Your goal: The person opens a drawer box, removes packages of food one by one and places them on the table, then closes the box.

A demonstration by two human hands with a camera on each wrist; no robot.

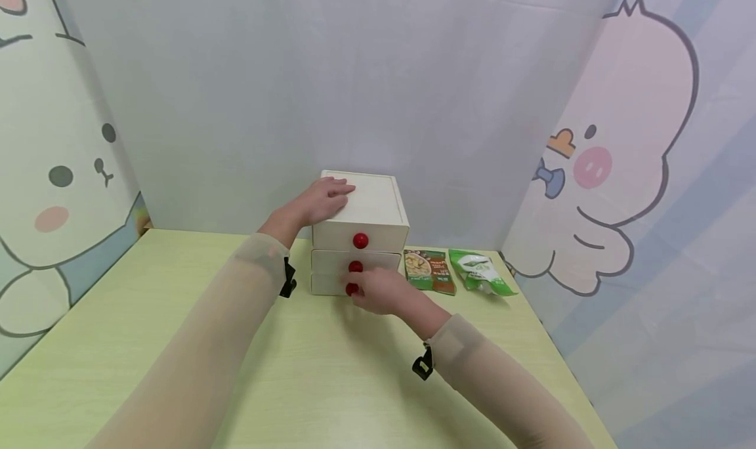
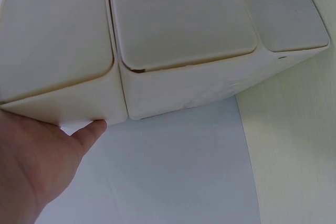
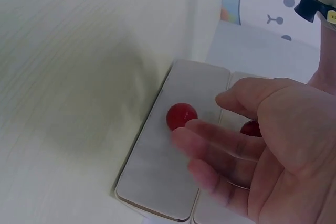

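Note:
A small white drawer cabinet (image 1: 373,199) with three stacked drawers stands towards the back of the table. Each drawer front has a round red knob: top (image 1: 360,241), middle (image 1: 356,266) and bottom (image 3: 181,116). My left hand (image 1: 321,199) rests on the left part of the cabinet's top, fingers spread; the left wrist view shows its thumb (image 2: 93,132) against the side. My right hand (image 3: 286,145) is at the lower drawer fronts, fingertips at the bottom knob and thumb apart from it. Whether the fingertips touch that knob is unclear. The right hand partly covers the middle knob in the right wrist view.
Right of the cabinet lie a brown-and-green food packet (image 1: 430,272) and a green-and-white bag (image 1: 480,272). The pale yellow-green table (image 1: 307,377) extends in front. Curtains (image 1: 461,94) with cartoon animals stand behind and at both sides.

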